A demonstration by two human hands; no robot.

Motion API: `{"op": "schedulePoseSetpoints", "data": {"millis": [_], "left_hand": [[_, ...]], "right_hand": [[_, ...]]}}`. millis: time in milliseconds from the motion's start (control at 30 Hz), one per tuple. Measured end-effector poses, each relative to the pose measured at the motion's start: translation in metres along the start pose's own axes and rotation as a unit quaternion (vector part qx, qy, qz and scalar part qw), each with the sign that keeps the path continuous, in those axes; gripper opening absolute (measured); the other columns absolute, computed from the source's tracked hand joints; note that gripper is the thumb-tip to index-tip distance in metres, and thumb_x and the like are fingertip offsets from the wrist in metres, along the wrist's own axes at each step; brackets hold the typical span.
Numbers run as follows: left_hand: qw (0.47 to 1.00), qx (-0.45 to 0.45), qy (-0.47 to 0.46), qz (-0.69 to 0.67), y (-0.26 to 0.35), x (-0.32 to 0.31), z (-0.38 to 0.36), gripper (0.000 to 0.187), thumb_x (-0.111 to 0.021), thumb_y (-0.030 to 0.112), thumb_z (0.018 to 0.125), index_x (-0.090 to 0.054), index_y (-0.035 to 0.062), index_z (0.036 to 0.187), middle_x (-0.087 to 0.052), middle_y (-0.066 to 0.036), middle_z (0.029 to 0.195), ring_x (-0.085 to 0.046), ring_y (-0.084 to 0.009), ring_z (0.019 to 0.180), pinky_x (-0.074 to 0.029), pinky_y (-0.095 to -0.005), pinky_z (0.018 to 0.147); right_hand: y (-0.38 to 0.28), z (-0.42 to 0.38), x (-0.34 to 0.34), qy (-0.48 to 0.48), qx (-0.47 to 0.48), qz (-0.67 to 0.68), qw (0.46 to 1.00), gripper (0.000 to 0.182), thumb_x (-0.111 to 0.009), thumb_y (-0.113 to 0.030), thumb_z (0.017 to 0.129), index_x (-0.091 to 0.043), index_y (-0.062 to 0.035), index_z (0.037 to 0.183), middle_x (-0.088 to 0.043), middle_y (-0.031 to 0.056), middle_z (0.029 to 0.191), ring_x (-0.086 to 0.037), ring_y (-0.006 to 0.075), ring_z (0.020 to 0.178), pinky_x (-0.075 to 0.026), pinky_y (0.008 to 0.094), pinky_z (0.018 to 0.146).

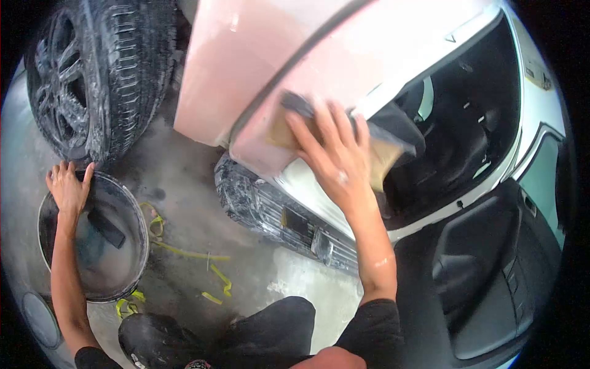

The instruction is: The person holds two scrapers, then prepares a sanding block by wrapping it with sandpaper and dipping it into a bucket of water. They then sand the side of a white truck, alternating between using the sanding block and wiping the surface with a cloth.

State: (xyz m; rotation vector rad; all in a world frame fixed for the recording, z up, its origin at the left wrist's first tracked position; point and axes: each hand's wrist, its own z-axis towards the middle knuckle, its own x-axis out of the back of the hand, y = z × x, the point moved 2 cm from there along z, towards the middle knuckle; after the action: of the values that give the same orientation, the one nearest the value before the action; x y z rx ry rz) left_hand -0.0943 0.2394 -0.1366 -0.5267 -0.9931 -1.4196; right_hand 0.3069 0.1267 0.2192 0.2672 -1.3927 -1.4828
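My right hand (335, 147) presses a dark sanding block (297, 103) with tan sandpaper (386, 158) round it against the pinkish car body panel (258, 132). A loose flap of the paper sticks out on the right of the hand, which is slightly blurred. At lower left, my left hand (69, 190) rests over the rim of a round dark bucket (147, 243), fingers hooked on its far edge. Inside the bucket is cloudy water with a dark block (106, 229) in it.
A dusty wheel (123, 74) stands beyond the bucket. The car's running board (289, 215) lies below the panel. On the right, an opened door with black trim (485, 277) adjoins the dark doorway. Yellow tape scraps (184, 252) litter the wet floor near my knees.
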Motion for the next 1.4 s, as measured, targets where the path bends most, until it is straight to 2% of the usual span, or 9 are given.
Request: {"op": "schedulePoseSetpoints", "data": {"millis": [133,400,500,800,833,1100,1200,1333,1400], "left_hand": [[0.999,0.016,-0.037,0.002,0.003,0.006,0.004,0.062,-0.061,0.06,0.098,-0.076,0.0005,0.106,-0.069,-0.016,0.112,-0.062,-0.0349,0.113,-0.04,-0.0518,0.107],[0.999,0.017,-0.03,-0.006,0.003,0.012,0.001,0.062,-0.063,0.06,0.097,-0.077,-0.0002,0.104,-0.07,-0.017,0.113,-0.062,-0.0354,0.113,-0.04,-0.0546,0.109],[1.0,0.019,-0.017,-0.009,0.006,0.011,0.002,0.061,-0.064,0.059,0.096,-0.077,-0.0001,0.104,-0.07,-0.017,0.113,-0.062,-0.0346,0.112,-0.04,-0.0544,0.109],[1.0,0.02,-0.022,-0.008,0.001,0.007,0.002,0.063,-0.062,0.06,0.097,-0.076,-0.0011,0.106,-0.068,-0.017,0.115,-0.061,-0.0352,0.115,-0.039,-0.0548,0.109],[0.999,0.019,-0.025,-0.01,0.003,0.007,0.002,0.063,-0.063,0.06,0.097,-0.076,-0.0013,0.106,-0.068,-0.017,0.116,-0.061,-0.035,0.116,-0.039,-0.0547,0.109],[1.0,0.018,-0.02,-0.009,0.001,0.004,0.002,0.062,-0.062,0.059,0.097,-0.075,-0.0012,0.103,-0.069,-0.018,0.114,-0.061,-0.0359,0.113,-0.039,-0.0538,0.109],[1.0,0.017,-0.014,0.001,0.004,-0.002,0.003,0.062,-0.062,0.059,0.097,-0.075,-0.0013,0.102,-0.07,-0.018,0.114,-0.062,-0.0358,0.112,-0.04,-0.0533,0.109],[1.0,0.0,0.021,-0.004,-0.002,-0.005,-0.002,0.063,-0.062,0.06,0.097,-0.075,-0.0011,0.101,-0.069,-0.017,0.114,-0.062,-0.0356,0.113,-0.04,-0.0538,0.108],[0.999,0.023,-0.031,-0.009,0.001,0.009,0.0,0.063,-0.061,0.06,0.098,-0.076,-0.0012,0.104,-0.069,-0.018,0.112,-0.062,-0.0361,0.113,-0.041,-0.0521,0.107]], "right_hand": [[-0.001,-0.022,-0.008,-0.031,-0.04,-0.023,0.998,0.084,-0.089,-0.025,0.067,-0.061,-0.0261,0.147,-0.05,0.0126,0.157,-0.052,0.0325,0.139,-0.039,0.0561,0.11],[-0.004,-0.046,-0.008,-0.047,-0.024,-0.015,0.998,0.081,-0.088,-0.024,0.073,-0.058,-0.0261,0.149,-0.049,0.0173,0.155,-0.052,0.0382,0.135,-0.038,0.0628,0.111],[-0.018,-0.086,-0.001,-0.119,-0.065,0.033,0.99,0.059,-0.065,-0.024,0.094,-0.055,-0.0237,0.152,-0.047,0.0206,0.155,-0.052,0.0438,0.136,-0.037,0.0684,0.109],[0.0,-0.027,-0.011,-0.023,-0.024,-0.004,0.999,0.062,-0.064,-0.018,0.091,-0.055,-0.0217,0.152,-0.049,0.0198,0.155,-0.053,0.039,0.135,-0.038,0.0655,0.109],[-0.002,-0.01,-0.007,0.005,-0.048,0.021,0.999,0.081,-0.088,-0.024,0.072,-0.06,-0.0266,0.148,-0.049,0.0164,0.156,-0.05,0.036,0.139,-0.038,0.0592,0.111],[0.007,-0.036,-0.007,0.015,-0.036,-0.016,0.999,0.058,-0.066,-0.023,0.089,-0.06,-0.0204,0.147,-0.055,0.0172,0.149,-0.056,0.0367,0.131,-0.04,0.0609,0.108],[-0.004,0.002,-0.004,0.02,-0.058,0.012,0.998,0.083,-0.089,-0.022,0.069,-0.061,-0.0263,0.147,-0.05,0.0162,0.154,-0.052,0.036,0.136,-0.039,0.0579,0.108],[-0.002,-0.007,-0.004,0.011,-0.05,-0.003,0.999,0.062,-0.071,-0.024,0.087,-0.06,-0.024,0.148,-0.054,0.0173,0.149,-0.055,0.0373,0.132,-0.041,0.0607,0.106],[-0.003,-0.041,-0.009,-0.023,-0.091,-0.027,0.995,0.077,-0.086,-0.027,0.075,-0.061,-0.0285,0.148,-0.05,0.0195,0.156,-0.054,0.0376,0.132,-0.041,0.0635,0.105]]}}
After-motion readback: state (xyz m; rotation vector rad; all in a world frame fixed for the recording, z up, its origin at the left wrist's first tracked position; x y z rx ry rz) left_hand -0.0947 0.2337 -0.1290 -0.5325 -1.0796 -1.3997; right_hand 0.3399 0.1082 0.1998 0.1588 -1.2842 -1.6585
